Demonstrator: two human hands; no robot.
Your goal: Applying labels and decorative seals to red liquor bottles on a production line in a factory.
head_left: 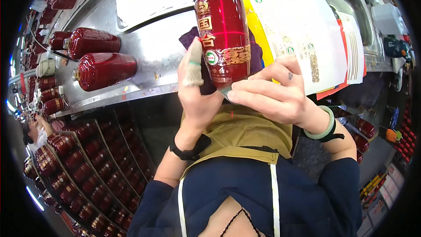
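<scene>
A glossy red glass bottle (223, 35) with gold decals and a clear neck lies on a purple cloth (255, 46), its base toward me. My left hand (197, 92) grips its left side and lower end; a pale cloth cover is on the thumb. At the base, the thumb and fingertips of my right hand (274, 92) are pressed together against the lower right edge. Whether a small piece is between those fingertips is hidden. Thin red light lines cross the bottle's front.
Two red bottles (107, 71) lie on the metal worktable (153, 70) at left. White decal sheets (289, 22) with gold prints spread at right, over a yellow sheet (250, 4). A metal sink (351, 11) is beyond. Racks of red bottles (92, 158) stand lower left, near another person (37, 129).
</scene>
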